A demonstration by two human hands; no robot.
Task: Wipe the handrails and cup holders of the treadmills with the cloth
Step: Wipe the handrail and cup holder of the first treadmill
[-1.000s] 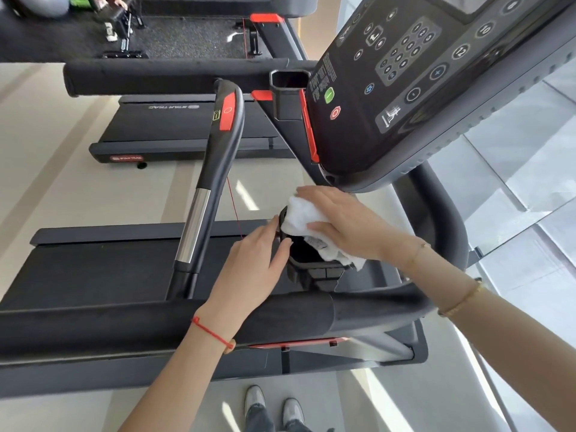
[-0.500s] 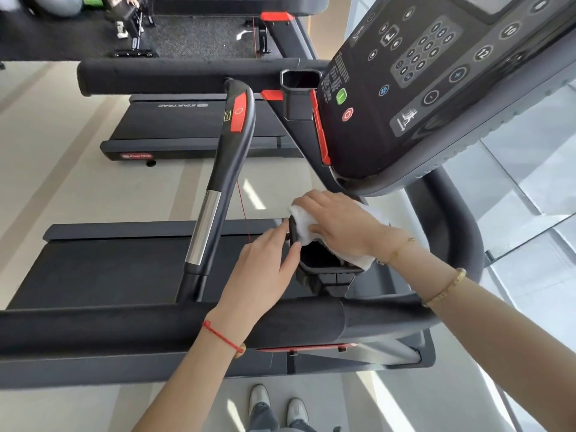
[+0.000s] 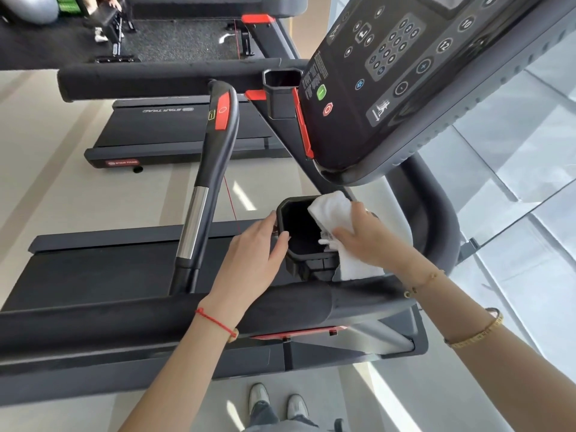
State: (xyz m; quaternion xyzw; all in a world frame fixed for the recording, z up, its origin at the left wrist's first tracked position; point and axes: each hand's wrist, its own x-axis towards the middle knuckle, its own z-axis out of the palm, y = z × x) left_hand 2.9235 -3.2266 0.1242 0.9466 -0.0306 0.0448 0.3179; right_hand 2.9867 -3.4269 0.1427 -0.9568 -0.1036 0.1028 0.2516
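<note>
Two cup holders [image 3: 299, 229] [image 3: 282, 88]; right hand [image 3: 367, 238] gripping cloth [image 3: 330, 210], left hand [image 3: 255, 247] open.

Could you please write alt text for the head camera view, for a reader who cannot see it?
A person's right hand presses a white cloth against the rim of a black treadmill cup holder while the left hand steadies its other side. A padded handrail runs across below the wrists, and the control console hangs above.

cloth [image 3: 332, 213]: white
cup holder [image 3: 299, 232]: black
handrail [image 3: 215, 157]: black, red patch, silver band
wrist string [image 3: 215, 322]: red
floor [image 3: 56, 182]: beige
</note>
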